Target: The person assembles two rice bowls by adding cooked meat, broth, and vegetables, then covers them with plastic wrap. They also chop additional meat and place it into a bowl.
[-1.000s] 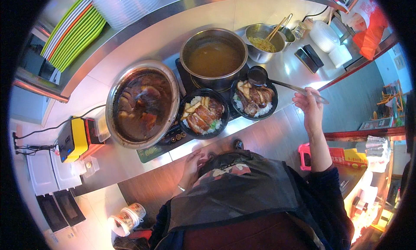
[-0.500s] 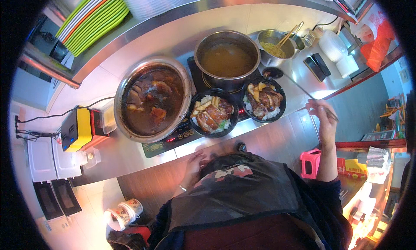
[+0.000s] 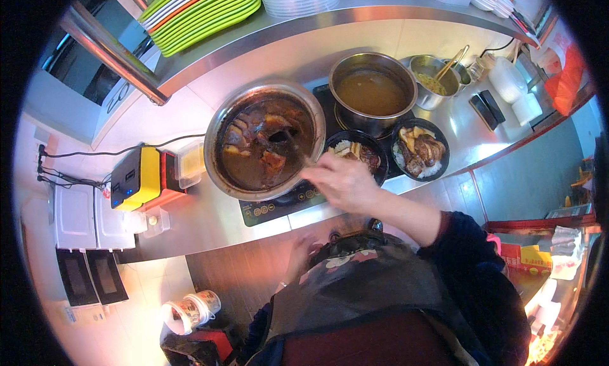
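My right hand (image 3: pixel 346 180) is closed around the handle of a ladle (image 3: pixel 279 136), whose dark bowl dips into the brown broth of a wide metal pot (image 3: pixel 216 169). Chunks of braised meat (image 3: pixel 273 167) float in that broth. Beneath my right wrist, a black bowl of rice and sliced meat (image 3: pixel 355 151) is partly covered by the hand. To its right stands a second black bowl of rice, meat and pale slices (image 3: pixel 420 149). My left hand (image 3: pixel 302 255) hangs low beside the apron, fingers loosely extended, with nothing visible in it.
Behind the bowls, a deep steel pot (image 3: pixel 373 86) of thin broth sits on a cooktop. Farther right are a pot of noodles (image 3: pixel 438 90) with chopsticks and a black case (image 3: pixel 487 110). Stacked green trays (image 3: pixel 203 20) line the overhead shelf. A yellow-and-black device (image 3: pixel 136 177) stands left.
My right hand has swung left from beyond the counter's right side, bringing the ladle from beside the right bowl into the meat pot. The view has shifted, so the counter appears farther right.
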Demonstrator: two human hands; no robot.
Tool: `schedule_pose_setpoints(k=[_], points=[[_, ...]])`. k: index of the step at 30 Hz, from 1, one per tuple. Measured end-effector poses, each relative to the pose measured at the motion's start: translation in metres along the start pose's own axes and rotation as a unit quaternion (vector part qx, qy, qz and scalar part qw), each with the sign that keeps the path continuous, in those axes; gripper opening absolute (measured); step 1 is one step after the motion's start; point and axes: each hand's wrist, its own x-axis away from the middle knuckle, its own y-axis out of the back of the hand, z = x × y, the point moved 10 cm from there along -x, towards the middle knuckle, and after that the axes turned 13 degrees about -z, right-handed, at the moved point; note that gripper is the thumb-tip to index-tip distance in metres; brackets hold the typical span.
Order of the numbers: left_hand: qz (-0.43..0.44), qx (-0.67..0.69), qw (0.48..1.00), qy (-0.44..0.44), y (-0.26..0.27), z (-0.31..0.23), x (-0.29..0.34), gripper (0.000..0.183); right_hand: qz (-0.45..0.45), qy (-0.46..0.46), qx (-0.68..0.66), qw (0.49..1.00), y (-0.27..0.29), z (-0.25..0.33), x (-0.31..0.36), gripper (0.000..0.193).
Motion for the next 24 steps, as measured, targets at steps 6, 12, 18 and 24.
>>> schedule_pose_setpoints(k=[6, 12, 18, 24], points=[[0.059, 0.015, 0.998, -0.029, -0.013, -0.006, 0.008, 0.026, 0.121, -0.091, -0.061, 0.987, -0.042, 0.013, 0.031, 0.042], [0.083, -0.007, 0.997, 0.006, -0.044, -0.005, -0.005, 0.026, 0.111, -0.255, -0.164, 0.946, 0.047, -0.045, 0.079, 0.033], [0.037, -0.011, 0.998, -0.049, -0.069, -0.021, -0.001, 0.026, -0.230, -0.581, -0.164, 0.763, 0.228, -0.245, 0.139, 0.024], [-0.050, 0.028, 0.997, -0.041, -0.089, 0.012, -0.004, 0.027, -0.256, -0.636, -0.134, 0.716, 0.308, -0.413, 0.153, 0.034]])
